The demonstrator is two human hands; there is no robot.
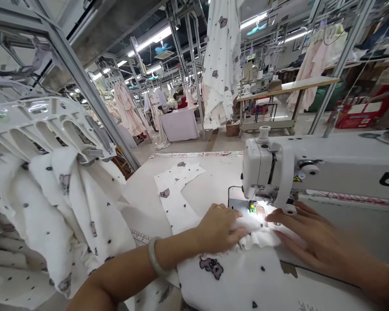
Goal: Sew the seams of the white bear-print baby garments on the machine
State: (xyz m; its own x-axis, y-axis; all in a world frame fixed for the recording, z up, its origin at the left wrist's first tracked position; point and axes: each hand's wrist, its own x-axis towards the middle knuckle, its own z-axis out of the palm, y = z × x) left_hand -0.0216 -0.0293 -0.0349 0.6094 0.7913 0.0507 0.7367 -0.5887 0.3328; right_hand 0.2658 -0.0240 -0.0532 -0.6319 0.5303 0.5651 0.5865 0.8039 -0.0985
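Two hands, one white machine

My left hand (218, 229), one pale round bangle (152, 257) on its wrist, grips a gathered fold of white bear-print fabric (236, 280) beside the needle; my right hand (314, 237) reaches its edge, whether pinching I cannot tell. One white sewing machine (337, 157) shows a black "b" and one yellow triangular label (297, 179). Beyond, one white bear-print cloth (222, 65) hangs.

The pale tabletop (220, 172) carries 1 white sewing machine (337, 157) and bear-printed white fabric (233, 276).
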